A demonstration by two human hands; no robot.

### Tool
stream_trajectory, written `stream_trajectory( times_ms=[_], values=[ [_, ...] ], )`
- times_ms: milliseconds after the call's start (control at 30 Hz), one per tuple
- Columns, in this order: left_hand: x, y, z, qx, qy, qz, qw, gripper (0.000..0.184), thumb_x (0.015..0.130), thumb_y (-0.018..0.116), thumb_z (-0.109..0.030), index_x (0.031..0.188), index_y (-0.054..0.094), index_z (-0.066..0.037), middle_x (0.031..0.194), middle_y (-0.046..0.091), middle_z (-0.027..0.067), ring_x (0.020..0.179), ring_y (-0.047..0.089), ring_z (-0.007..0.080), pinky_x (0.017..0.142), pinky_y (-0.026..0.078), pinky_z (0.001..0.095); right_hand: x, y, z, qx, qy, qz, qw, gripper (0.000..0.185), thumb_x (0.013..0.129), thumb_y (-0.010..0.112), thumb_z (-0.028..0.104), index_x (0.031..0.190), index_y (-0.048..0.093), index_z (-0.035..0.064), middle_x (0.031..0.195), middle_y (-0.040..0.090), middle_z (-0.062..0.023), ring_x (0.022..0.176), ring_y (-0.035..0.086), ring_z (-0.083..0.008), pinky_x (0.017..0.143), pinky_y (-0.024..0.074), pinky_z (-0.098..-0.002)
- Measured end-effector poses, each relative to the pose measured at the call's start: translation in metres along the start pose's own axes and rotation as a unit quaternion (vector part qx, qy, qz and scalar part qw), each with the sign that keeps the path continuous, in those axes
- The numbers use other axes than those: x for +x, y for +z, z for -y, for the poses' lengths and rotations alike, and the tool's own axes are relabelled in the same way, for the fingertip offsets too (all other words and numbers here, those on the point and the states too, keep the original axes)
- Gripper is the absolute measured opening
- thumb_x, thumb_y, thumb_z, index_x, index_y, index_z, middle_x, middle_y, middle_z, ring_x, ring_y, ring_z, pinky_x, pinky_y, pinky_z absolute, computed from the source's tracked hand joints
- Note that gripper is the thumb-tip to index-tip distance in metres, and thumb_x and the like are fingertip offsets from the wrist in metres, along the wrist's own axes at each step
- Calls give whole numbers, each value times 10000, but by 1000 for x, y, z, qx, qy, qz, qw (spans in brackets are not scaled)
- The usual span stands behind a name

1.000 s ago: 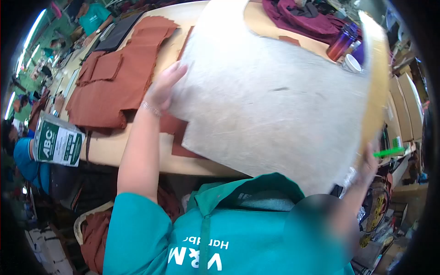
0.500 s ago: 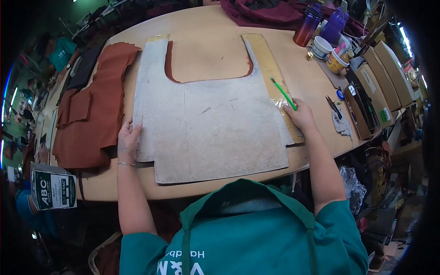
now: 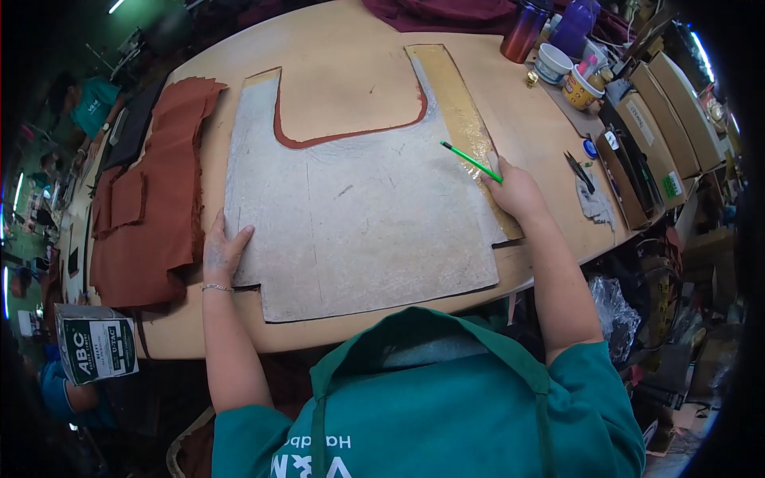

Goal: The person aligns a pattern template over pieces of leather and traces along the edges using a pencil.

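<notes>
A large grey-white pattern panel [image 3: 366, 231] with a U-shaped cutout lies flat on the table before me. Shiny yellow tape [image 3: 458, 99] covers its right arm. Reddish-brown material [image 3: 351, 139] shows from beneath along the cutout's edge. My left hand [image 3: 226, 251] grips the panel's left edge, thumb on top and fingers at the side. My right hand [image 3: 518, 191] is closed round a green pencil [image 3: 470, 161] and rests against the right edge; the pencil points up and left over the panel. Some right fingers are hidden.
Reddish-brown leather pieces [image 3: 147, 215] lie left, beside an ABC-labelled container [image 3: 97, 346] at the table edge. To the right are a tumbler [image 3: 526, 32], tubs [image 3: 552, 64], snips [image 3: 579, 171] on a cloth, and cardboard boxes [image 3: 673, 111]. A co-worker [image 3: 96, 107] sits far left.
The panel has turned slightly counterclockwise, and the reddish-brown edge now shows along more of the cutout. My right hand and the pencil have shifted slightly left. The whole view has tilted a little.
</notes>
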State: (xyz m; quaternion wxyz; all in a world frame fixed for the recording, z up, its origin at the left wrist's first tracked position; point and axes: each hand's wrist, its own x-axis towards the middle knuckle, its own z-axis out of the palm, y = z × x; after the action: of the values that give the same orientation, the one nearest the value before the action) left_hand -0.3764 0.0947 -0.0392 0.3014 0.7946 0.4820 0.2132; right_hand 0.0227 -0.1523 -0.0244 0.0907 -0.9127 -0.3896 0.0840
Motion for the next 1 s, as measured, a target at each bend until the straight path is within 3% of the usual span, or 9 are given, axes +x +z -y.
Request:
stream_trajectory(
  times_ms=[233,467,567,800,1000],
  values=[
    [6,-1,1,74,-18,2,997,770,680,691,-313,1243,361,97,1140,506,283,1056,521,328,895,397,337,-6,-5,5,-44,3,14,999,601,814,520,388,1191,417,-69,912,592,-234,861,582,-353,758,465,-409],
    [1,-1,-15,109,8,-10,994,624,681,688,-294,1118,463,91,1030,558,276,973,547,378,828,432,379,-7,6,-2,-35,-5,-32,999,599,814,515,395,1240,398,-9,916,578,-246,855,581,-354,753,465,-418],
    [0,-1,-11,119,30,-11,992,664,703,660,-339,1184,428,56,1091,538,261,1025,530,350,874,410,364,-7,9,-5,-43,-22,-40,998,602,812,517,399,1254,392,10,923,571,-254,846,581,-358,751,465,-420],
    [-2,1,-18,156,-25,-1,987,887,654,673,-467,1243,338,105,1100,502,310,1056,491,377,911,381,375,-9,7,2,-50,3,-39,998,592,815,519,400,1244,414,7,920,566,-252,845,574,-375,745,458,-432],
    [0,0,-7,143,-15,8,990,945,619,692,-495,1258,327,98,1105,485,320,1055,481,395,918,376,369,-3,12,-6,-43,-24,-46,998,546,830,501,380,1222,440,4,907,576,-264,853,568,-388,748,449,-441]
  ],
)
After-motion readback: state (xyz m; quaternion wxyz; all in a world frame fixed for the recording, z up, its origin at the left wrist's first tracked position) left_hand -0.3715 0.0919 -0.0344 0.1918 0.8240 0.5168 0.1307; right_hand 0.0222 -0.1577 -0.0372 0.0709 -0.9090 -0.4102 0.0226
